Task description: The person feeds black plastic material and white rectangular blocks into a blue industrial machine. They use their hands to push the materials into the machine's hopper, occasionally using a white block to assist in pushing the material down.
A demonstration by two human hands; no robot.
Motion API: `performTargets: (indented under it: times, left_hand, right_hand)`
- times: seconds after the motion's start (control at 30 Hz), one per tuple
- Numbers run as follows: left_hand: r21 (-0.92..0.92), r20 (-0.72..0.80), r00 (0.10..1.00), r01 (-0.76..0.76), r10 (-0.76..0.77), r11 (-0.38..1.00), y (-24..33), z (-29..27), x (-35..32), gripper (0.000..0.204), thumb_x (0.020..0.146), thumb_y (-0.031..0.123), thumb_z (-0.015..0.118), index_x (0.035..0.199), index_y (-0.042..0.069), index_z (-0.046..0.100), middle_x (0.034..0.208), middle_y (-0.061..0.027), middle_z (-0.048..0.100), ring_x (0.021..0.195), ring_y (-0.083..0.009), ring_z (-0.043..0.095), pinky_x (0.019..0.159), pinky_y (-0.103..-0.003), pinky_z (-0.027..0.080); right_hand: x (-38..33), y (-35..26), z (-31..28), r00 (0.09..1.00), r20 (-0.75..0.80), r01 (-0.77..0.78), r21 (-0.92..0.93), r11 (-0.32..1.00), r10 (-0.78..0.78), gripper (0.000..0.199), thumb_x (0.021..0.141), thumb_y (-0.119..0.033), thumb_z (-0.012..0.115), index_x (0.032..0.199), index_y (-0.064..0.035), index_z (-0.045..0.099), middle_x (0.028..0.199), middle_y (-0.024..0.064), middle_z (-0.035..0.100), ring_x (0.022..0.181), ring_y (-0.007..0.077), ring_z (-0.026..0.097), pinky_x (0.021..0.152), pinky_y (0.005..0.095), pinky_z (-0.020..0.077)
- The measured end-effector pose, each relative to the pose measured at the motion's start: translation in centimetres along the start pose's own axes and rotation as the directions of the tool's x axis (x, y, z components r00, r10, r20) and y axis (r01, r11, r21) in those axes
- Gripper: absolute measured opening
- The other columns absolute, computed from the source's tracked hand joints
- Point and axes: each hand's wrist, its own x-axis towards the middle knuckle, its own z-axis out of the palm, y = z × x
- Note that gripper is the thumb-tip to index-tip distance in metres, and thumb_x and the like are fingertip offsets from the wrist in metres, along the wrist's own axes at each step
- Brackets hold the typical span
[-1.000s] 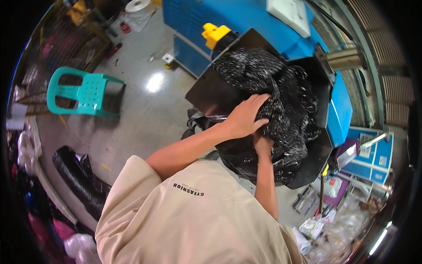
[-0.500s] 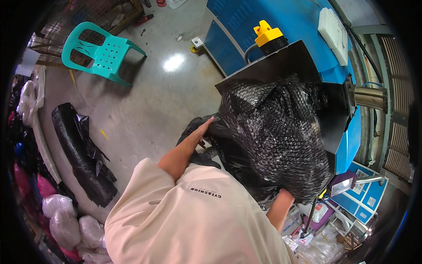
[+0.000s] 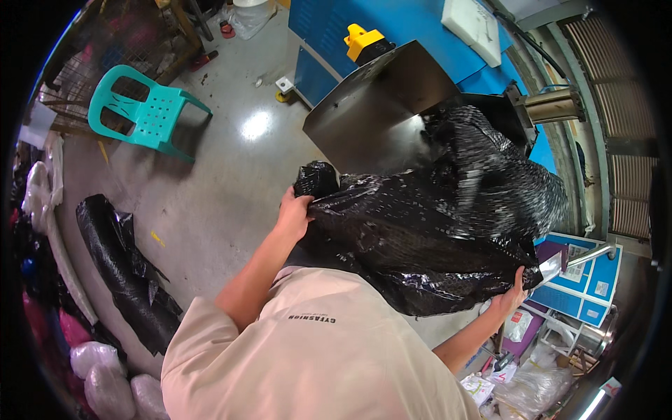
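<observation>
A big mass of shiny black plastic sheeting (image 3: 441, 210) hangs between my two hands, in front of my chest. My left hand (image 3: 294, 210) grips its left edge near a bunched black knot. My right hand (image 3: 511, 297) clutches its lower right edge. The upper part of the sheeting lies in the grey metal hopper (image 3: 371, 112) of a blue machine (image 3: 413, 21). My beige shirt fills the bottom of the view.
A teal plastic chair (image 3: 143, 112) stands on the grey concrete floor at upper left. More black plastic (image 3: 122, 266) lies on the floor at left, beside pink and white sacks (image 3: 91, 364). Blue boxes (image 3: 581, 287) and clutter sit at lower right.
My hands have moved apart to the left and right edges of the black plastic and spread it wide. The view has shifted so the hopper sits higher.
</observation>
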Motion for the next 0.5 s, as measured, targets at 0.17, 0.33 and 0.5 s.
performTargets:
  times: [0.17, 0.33, 0.5]
  left_hand:
    - [-0.015, 0.214, 0.804, -0.565, 0.555, 0.825, 7.2, 8.3, -13.4, 0.044, 0.08, -0.012, 0.07, 0.118, 0.005, 0.055, 0.109, -0.004, 0.064, 0.103, -0.0145, 0.062, 0.093, -0.029, 0.052]
    - [0.108, 0.528, 0.384, -0.915, 0.758, 0.388, 9.2, 16.4, -17.0, 0.045, 0.077, -0.003, 0.08, 0.109, 0.005, 0.048, 0.09, -0.0031, 0.055, 0.086, -0.0075, 0.05, 0.077, -0.026, 0.049]
    - [-0.101, 0.653, 0.235, -0.915, 0.72, 0.39, 9.4, 24.4, -16.0, 0.047, 0.073, -0.009, 0.071, 0.111, 0.005, 0.049, 0.087, -0.0111, 0.055, 0.078, -0.0126, 0.053, 0.068, -0.029, 0.048]
  right_hand:
    - [6.2, 4.9, -3.1, 0.911, -0.121, 0.305, -0.451, 0.839, -0.395, 0.059, 0.098, -0.032, 0.074, 0.14, 0.0076, 0.059, 0.127, 0.0151, 0.07, 0.116, 0.0311, 0.064, 0.106, 0.0426, 0.0466]
    - [2.0, -1.4, 3.6, 0.583, 0.094, 0.799, -0.25, 0.547, -0.807, 0.092, 0.103, -0.063, 0.053, 0.159, 0.0069, 0.03, 0.16, 0.0258, 0.039, 0.147, 0.0367, 0.041, 0.125, 0.0471, 0.0285]
    - [-9.2, -13.7, 9.2, 0.589, 0.664, 0.714, -0.161, 0.681, -0.46, 0.113, 0.079, -0.07, 0.074, 0.158, 0.0019, 0.039, 0.154, 0.0217, 0.052, 0.146, 0.0339, 0.045, 0.121, 0.047, 0.0344]
